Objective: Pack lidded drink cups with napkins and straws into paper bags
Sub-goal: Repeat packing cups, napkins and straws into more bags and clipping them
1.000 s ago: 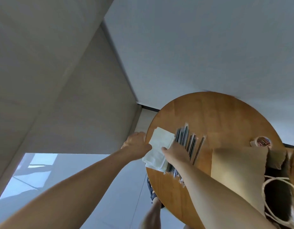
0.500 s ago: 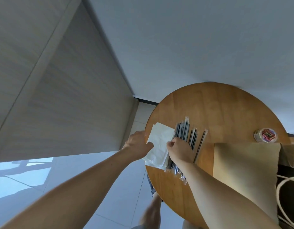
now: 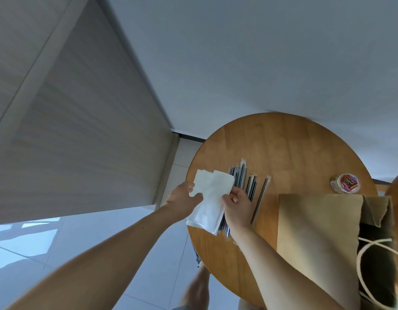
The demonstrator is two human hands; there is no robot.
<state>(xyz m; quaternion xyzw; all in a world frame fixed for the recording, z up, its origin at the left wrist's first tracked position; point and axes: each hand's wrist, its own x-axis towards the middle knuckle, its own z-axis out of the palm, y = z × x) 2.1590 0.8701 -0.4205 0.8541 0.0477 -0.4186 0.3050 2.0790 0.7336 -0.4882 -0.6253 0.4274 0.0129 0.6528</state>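
Note:
A stack of white napkins (image 3: 207, 213) lies at the left edge of the round wooden table (image 3: 283, 144). My left hand (image 3: 182, 201) pinches the stack's left side. My right hand (image 3: 237, 205) grips the top napkin (image 3: 218, 184), whose far end is lifted off the stack. Several wrapped black straws (image 3: 249, 184) lie just right of the napkins, partly under my right hand. A brown paper bag (image 3: 316, 229) with white cord handles stands open at the right. No drink cup is in view.
A small clear tub of coloured rubber bands (image 3: 345, 183) sits at the table's far right. A wall runs close behind the table. Pale floor tiles and my leg (image 3: 198, 291) show below the table's left edge.
My right hand has closed on the top napkin and peeled its far end up from the stack. My left hand stays on the stack. The view has tilted slightly.

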